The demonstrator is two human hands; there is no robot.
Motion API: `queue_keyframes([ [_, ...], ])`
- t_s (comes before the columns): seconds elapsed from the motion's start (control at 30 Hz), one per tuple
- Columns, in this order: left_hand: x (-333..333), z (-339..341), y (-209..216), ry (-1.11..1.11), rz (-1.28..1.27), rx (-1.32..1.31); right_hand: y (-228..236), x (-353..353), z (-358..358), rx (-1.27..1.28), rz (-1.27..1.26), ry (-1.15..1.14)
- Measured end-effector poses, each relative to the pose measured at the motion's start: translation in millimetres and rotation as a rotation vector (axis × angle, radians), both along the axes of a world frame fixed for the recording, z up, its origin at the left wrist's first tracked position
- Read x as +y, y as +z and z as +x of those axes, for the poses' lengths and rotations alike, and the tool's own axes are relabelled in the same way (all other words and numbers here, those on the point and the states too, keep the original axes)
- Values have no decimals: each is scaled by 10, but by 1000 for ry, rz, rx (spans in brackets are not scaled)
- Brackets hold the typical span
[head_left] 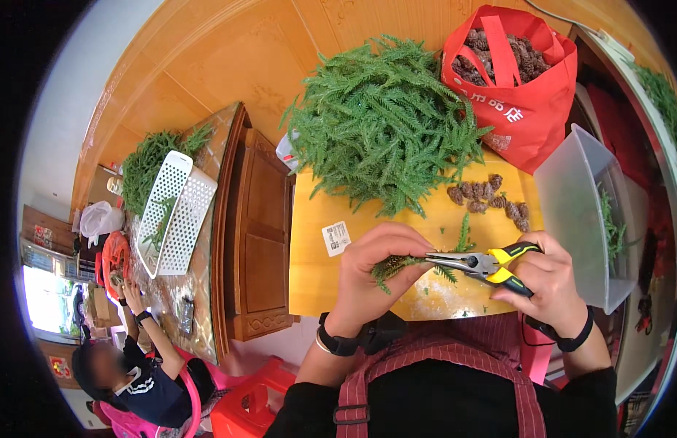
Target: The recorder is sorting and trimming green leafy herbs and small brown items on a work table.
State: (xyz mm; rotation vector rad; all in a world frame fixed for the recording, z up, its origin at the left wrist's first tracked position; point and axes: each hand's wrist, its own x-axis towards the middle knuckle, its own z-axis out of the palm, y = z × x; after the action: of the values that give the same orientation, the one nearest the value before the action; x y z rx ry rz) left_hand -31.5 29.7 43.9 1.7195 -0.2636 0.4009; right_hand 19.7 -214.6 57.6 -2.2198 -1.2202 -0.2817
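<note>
While the left hand (375,274) pinches a small green sprig (398,264) between closed fingers, the right hand (550,281) is wrapped around the yellow-and-black handles of the pliers (478,263), whose tips meet at the sprig's stem end, just beside the left thumb. Whether the tips have bitten onto the stem cannot be told. Judged from this, the grip should sit close to the working point, thumb clear of the tips, with the squeeze kept steady so the stem does not twist.

Both hands work over a yellow board (316,270) littered with green scraps. At one o'clock from the pliers lies a cluster of brown cones (488,196); at three o'clock stands a clear plastic bin (579,219) holding a few sprigs. At twelve o'clock rises a large heap of greenery (382,124), and beyond it, at one o'clock, a red bag (524,102) of cones.
</note>
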Motion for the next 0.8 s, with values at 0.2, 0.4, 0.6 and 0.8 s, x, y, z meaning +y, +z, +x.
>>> queue_keyframes([
  [0.2,-24,-8,15,-36,-13,-16,-11,-60,-7,-46,-34,27],
  [0.4,23,55,-5,44,267,-286,38,-23,30,-150,-7,-50],
  [0.6,5,19,-117,9,107,-308,-4,-61,46,-184,-41,-41],
  [0.8,47,24,-117,-54,127,-332,10,-57,75,-194,-69,-24],
])
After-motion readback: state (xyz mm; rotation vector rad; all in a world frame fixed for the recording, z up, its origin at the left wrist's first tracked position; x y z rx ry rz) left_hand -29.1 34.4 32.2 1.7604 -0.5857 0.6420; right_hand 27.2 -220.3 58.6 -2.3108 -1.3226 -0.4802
